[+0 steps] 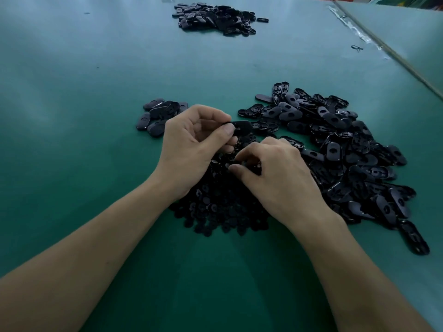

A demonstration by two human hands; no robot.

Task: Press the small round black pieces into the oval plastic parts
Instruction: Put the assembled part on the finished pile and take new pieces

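Just left of and beyond the left grip, a small cluster of oval parts (159,117) lies on the green worktop (72,116). They may be finished ones, though I cannot make out whether they carry inserts. The left hand (191,144) has its grip pinching one oval part (242,127) by its end, thumb on top and fingers curled beneath. It holds the part just above the heap of small round black pieces (223,207), which spreads under and nearer than both grips. The right hand (275,173) rests on that heap below the held part, thumb and forefinger drawn together among the pieces. Whether this grip already pinches one I cannot tell, black on black. Right of the right grip, touching the heap, lies a large pile of oval parts (347,152), many showing an open hole. Far beyond both grips sits another pile (213,17), too blurred to judge. My reading is that a piece is being fetched for the held part, and most of the work remains.
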